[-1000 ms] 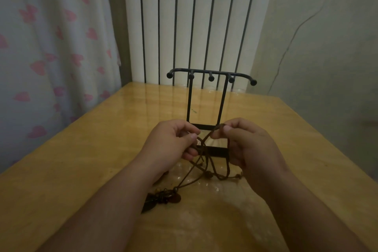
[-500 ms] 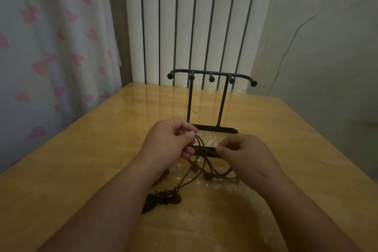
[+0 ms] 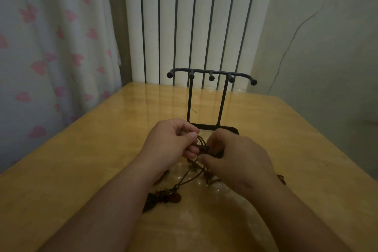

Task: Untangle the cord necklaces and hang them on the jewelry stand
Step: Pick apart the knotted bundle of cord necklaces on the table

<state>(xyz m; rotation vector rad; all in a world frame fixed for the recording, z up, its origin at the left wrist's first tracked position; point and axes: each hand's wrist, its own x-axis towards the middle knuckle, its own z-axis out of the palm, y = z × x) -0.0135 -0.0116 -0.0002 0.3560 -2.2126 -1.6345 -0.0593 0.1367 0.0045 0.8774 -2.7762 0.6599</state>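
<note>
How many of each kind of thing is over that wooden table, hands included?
Jewelry stand: 1
Tangle of cord necklaces: 1, strands too knotted to count
Hands: 2, left hand and right hand, both pinching cords
Total: 4

The single head-worn wide-angle view looks forward and down along the glossy yellow wooden worktop (image 3: pixel 81 170) from close above its near end, facing the black wire jewelry stand (image 3: pixel 211 77) at mid-distance and the white ribbed radiator (image 3: pixel 196 16) behind its far edge.
</note>
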